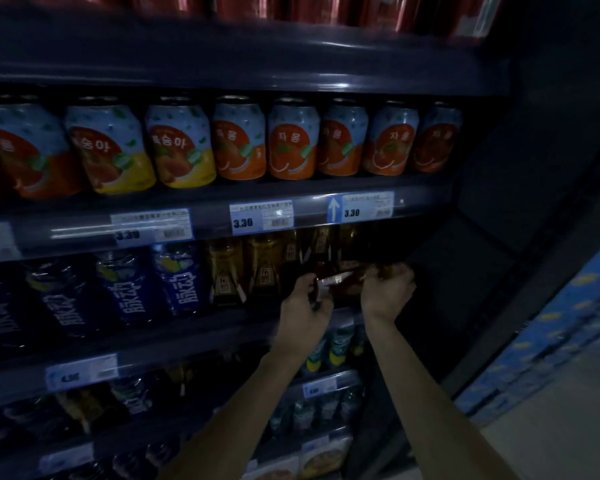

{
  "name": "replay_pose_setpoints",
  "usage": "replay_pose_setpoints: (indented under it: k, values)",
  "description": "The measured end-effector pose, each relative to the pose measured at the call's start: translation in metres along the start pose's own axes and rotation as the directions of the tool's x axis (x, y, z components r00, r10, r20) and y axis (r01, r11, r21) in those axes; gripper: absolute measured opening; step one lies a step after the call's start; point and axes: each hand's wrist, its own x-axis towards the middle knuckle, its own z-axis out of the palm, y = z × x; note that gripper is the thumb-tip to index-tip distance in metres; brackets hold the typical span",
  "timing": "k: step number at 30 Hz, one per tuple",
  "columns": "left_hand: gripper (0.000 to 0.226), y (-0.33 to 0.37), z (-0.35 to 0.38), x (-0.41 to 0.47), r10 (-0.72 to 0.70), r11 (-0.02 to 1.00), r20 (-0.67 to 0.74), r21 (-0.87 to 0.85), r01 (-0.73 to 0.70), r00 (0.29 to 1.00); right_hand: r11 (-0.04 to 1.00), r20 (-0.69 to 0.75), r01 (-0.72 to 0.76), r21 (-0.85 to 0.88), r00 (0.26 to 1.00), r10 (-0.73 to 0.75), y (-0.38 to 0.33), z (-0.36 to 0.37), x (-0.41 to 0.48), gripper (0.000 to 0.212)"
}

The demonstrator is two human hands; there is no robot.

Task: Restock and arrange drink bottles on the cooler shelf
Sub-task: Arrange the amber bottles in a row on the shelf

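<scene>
Wide shot of the cooler (482, 168): dark frame all round, right side wall running from 1 o'clock down to 4. Outside that wall, at 4 o'clock, a stack of blue cartons (551, 341) leans in, with a strip of pale floor (551, 427) at 5 o'clock.

Up at 10 through 2 o'clock sits a packed row of juice cans (291, 140), shoulder to shoulder along the upper shelf rail (205, 225). Nothing to squeeze into there.

One level down is the working shelf (187, 327), its front lip crossing from 9 o'clock toward centre. At 9 o'clock stand blue bottles (181, 275), tight together. Just right of them are amber tea bottles (262, 268), upright and touching. Past the amber row, toward 3 o'clock, the shelf goes into dark open space up to the side wall, and that is where the room is.

And here is the action, just right of centre: a dark bottle (340, 282) lying roughly sideways in front of the amber row, above the shelf lip. The left hand (305, 306) has its fingers wrapped round the labelled end; the right hand (387, 289) is curled on the other end. The two hands are near each other with the bottle spanning them, both forearms coming up from 6 o'clock.

Under the wrists, green-capped bottles (340, 344) peek out on the next level. Smallest of all are the price tags (261, 218) clipped on the rail at 12 o'clock, reading 3.30.
</scene>
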Motion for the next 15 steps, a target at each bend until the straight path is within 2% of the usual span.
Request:
replay_pose_setpoints:
  k: [6,12,15]
  values:
    - [0.052,-0.009,0.009,0.004,-0.04,0.998,-0.003,-0.042,0.039,0.999,0.995,0.045,-0.065,0.079,0.997,0.061,0.006,0.0,0.012,0.054]
    - [0.051,-0.009,0.01,0.006,-0.048,0.995,-0.021,-0.086,0.046,0.999,0.982,0.085,-0.118,0.149,0.991,0.106,0.013,0.001,0.015,0.038]
    - [0.045,-0.01,0.007,0.008,-0.047,0.995,-0.036,-0.094,0.043,0.998,0.976,0.094,-0.115,0.185,0.991,0.099,0.013,0.0,0.016,0.046]
